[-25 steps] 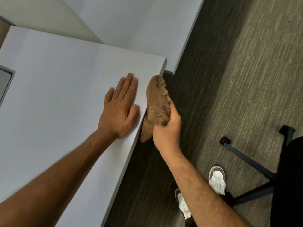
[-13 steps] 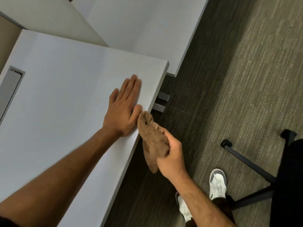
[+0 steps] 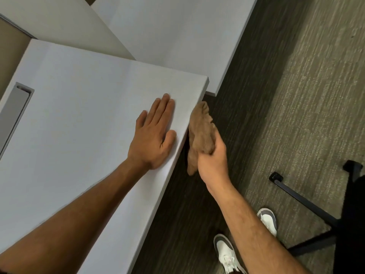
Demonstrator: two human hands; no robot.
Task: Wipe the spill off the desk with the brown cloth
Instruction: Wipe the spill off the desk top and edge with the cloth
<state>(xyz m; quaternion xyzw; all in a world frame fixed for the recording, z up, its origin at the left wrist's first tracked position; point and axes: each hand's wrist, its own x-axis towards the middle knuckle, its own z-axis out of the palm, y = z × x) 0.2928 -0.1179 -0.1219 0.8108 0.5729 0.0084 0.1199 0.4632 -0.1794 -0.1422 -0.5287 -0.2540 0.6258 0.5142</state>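
Observation:
The white desk (image 3: 79, 135) fills the left half of the view. My left hand (image 3: 153, 135) rests flat on its top near the right edge, fingers straight. My right hand (image 3: 212, 163) grips a bunched brown cloth (image 3: 201, 131) and holds it against the desk's side edge, just below the far right corner. One end of the cloth hangs down below my fist. I can make out no spill on the desktop.
A grey cable slot (image 3: 15, 111) is cut into the desk at the left. A second white desk (image 3: 177, 32) stands behind. On the carpet to the right are black office chair legs (image 3: 308, 202) and my white shoes (image 3: 227, 252).
My right hand slid the cloth back along the desk's side edge towards me, then forward again to near the far corner. My left hand has stayed flat on the desktop.

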